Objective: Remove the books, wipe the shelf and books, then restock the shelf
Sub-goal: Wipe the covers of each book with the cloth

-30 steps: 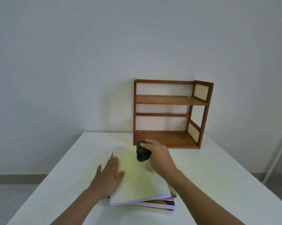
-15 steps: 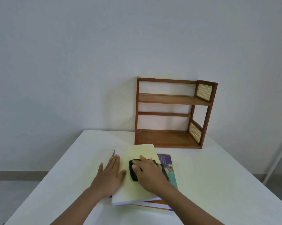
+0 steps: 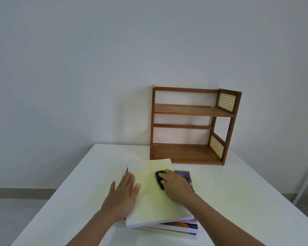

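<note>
A small stack of books (image 3: 178, 226) lies flat on the white table (image 3: 247, 201), in front of the wooden shelf (image 3: 190, 153) that stands against the wall at the table's far edge. The top book (image 3: 155, 201) has a pale yellow cover and sits skewed on the ones beneath — a purple cover shows past its right edge and coloured covers show under its near edge.

The left hand (image 3: 122, 196) lies flat with straight fingers, palm down, on the left edge of the yellow cover, partly over the table beside it. The right hand (image 3: 176, 186) rests on the right side of the same cover, its fingers curled over a dark cloth (image 3: 158, 179) pressed against the book; the cloth pokes out from under the fingertips toward the left, just apart from the left hand's thumb.

Both boards of the shelf show bare wood — its side panels are woven cane.
</note>
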